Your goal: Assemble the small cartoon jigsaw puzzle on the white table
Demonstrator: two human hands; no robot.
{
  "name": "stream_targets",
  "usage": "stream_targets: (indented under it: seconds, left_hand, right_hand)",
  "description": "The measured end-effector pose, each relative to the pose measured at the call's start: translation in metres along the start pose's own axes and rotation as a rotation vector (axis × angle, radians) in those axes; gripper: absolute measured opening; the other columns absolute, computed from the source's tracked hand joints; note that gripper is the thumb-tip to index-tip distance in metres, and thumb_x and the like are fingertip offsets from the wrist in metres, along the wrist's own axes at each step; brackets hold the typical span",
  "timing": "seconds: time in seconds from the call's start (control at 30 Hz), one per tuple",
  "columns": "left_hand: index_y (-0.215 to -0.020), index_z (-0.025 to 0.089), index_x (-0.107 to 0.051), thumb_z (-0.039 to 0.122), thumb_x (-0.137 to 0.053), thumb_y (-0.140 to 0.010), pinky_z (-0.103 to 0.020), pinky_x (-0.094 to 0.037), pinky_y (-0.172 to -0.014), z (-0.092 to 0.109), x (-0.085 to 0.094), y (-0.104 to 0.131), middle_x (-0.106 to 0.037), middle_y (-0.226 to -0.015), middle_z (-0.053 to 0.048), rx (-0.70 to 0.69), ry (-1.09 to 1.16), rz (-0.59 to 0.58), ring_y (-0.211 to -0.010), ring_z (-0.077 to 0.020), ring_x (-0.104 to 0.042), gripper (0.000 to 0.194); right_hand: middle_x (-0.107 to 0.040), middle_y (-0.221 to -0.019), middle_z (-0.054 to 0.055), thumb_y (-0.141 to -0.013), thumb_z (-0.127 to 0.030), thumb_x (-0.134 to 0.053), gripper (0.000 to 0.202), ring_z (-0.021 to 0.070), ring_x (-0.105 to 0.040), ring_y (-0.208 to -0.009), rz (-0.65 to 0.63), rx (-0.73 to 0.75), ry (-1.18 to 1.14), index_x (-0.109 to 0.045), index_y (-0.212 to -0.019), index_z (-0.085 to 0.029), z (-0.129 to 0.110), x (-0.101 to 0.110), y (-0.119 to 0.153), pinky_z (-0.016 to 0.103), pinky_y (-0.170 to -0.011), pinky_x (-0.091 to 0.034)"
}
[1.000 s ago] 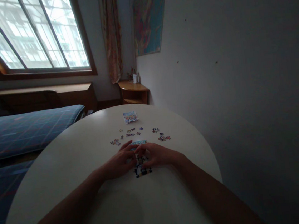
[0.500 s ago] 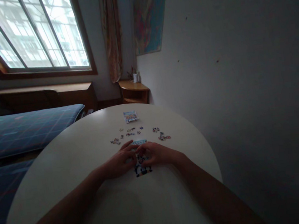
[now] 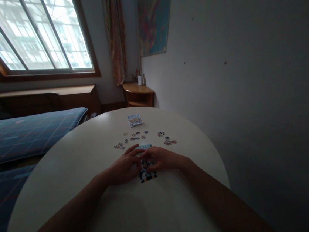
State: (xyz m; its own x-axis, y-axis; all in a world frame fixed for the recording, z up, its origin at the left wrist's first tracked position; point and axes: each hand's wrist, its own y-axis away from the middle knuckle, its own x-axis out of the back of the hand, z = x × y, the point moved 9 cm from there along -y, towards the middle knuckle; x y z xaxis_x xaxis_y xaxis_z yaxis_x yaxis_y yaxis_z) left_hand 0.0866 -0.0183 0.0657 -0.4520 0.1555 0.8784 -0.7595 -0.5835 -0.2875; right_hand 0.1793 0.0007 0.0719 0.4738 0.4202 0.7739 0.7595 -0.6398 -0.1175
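A partly covered jigsaw puzzle lies on the white round table in front of me, its dark lower end and light-blue upper edge showing. My left hand rests along its left side, fingers stretched and apart, fingertips on the puzzle. From the right, my right hand reaches over the middle with thumb and fingers curled together at the surface; whatever is between them is hidden. The fingertips of both hands nearly meet. Beyond them lie several loose puzzle pieces, with a small cluster at the left and another at the right.
A small printed picture packet lies toward the far side of the table. A plaid-covered bed stands at the left, a wall at the right. Behind the table is a wooden corner shelf.
Hardly anything differs. My left fingers have shifted very slightly over the puzzle, while my right hand stays in place. The loose pieces and the packet lie as before.
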Motion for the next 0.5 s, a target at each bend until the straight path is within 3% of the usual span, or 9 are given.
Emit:
stream_targets:
  seconds: [0.5]
  left_hand:
    - [-0.126, 0.025, -0.056, 0.018, -0.055, -0.084, -0.048, -0.029, -0.118, 0.0063, -0.0006, 0.001, -0.052, -0.141, -0.006, -0.021, -0.159, 0.007, -0.145, -0.0287, -0.025, 0.042]
  right_hand:
    - [-0.066, -0.097, 0.005, -0.072, -0.027, -0.078, 0.042, 0.0169, -0.058, -0.086, -0.003, 0.041, 0.011, -0.066, -0.112, -0.018, 0.0019, -0.0029, -0.0018, 0.029, -0.079, -0.046]
